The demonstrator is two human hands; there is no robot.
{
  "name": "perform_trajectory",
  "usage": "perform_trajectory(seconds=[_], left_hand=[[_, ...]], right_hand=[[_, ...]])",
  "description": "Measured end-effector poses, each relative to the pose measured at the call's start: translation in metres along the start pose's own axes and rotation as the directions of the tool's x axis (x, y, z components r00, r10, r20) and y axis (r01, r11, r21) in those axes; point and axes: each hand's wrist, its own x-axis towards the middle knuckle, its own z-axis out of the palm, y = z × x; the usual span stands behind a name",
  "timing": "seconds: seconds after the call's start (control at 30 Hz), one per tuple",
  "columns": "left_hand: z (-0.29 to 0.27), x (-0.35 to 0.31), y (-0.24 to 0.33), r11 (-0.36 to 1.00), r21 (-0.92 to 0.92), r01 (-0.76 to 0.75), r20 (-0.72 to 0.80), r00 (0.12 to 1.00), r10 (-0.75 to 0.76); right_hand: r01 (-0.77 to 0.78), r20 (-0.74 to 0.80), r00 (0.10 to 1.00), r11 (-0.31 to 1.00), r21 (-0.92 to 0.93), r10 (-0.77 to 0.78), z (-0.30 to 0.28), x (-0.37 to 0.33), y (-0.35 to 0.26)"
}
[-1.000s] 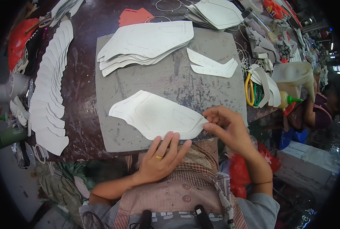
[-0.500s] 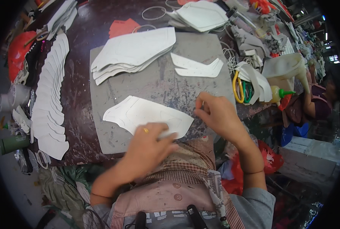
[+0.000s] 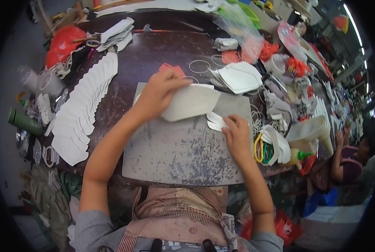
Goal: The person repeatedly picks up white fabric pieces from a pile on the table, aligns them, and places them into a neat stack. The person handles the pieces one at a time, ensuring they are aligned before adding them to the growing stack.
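My left hand (image 3: 161,93) is closed on the upper left part of a white cut panel (image 3: 192,103) at the far side of the grey mat (image 3: 175,153). Its palm and fingers hide that end of the panel, and whether others lie beneath cannot be told. On the mat's right side, my right hand (image 3: 238,136) has its thumb and fingertips closed on the end of small, narrow white pieces (image 3: 215,121). Part of those pieces is covered by the fingers.
A fanned row of white panels (image 3: 80,113) runs along the left of the dark table. Beyond the mat lies another white stack (image 3: 240,77). Yellow-handled scissors (image 3: 259,148), a green-tipped bottle (image 3: 299,155) and a plastic jug (image 3: 307,132) crowd the right. A green flask (image 3: 24,121) lies far left.
The white panel has left the near part of the mat, and my left hand has moved up to the far side. My right hand has closed on the small white pieces. The view has shifted.
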Motion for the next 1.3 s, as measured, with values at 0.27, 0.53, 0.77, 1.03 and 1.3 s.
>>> perform_trajectory(seconds=[0.27, 0.53, 0.77, 1.03, 1.3], left_hand=[[-0.015, -0.035, -0.045, 0.955, 0.236, 0.177, -0.212, 0.969, -0.127], [-0.116, -0.235, 0.009, 0.362, 0.473, 0.803, -0.718, 0.59, -0.369], [-0.134, -0.296, -0.01, 0.063, 0.409, 0.91, -0.794, 0.389, -0.467], [-0.186, -0.3, 0.035, 0.585, 0.014, 0.811, -0.889, 0.278, -0.364], [-0.04, -0.159, 0.074, 0.971, 0.137, -0.198, 0.198, 0.965, 0.17]], right_hand=[[0.055, 0.061, 0.997, 0.998, 0.022, -0.056, 0.019, -0.007, 0.003], [0.075, -0.026, 0.997, 0.991, -0.111, -0.078, 0.009, -0.013, -0.015], [0.062, 0.085, 0.995, 0.997, -0.054, -0.057, 0.007, -0.015, -0.009], [0.041, -0.038, 0.998, 0.998, -0.044, -0.043, -0.037, -0.049, -0.021], [-0.709, 0.385, 0.672, 0.398, 0.582, 0.633, -0.034, -0.068, -0.038]])
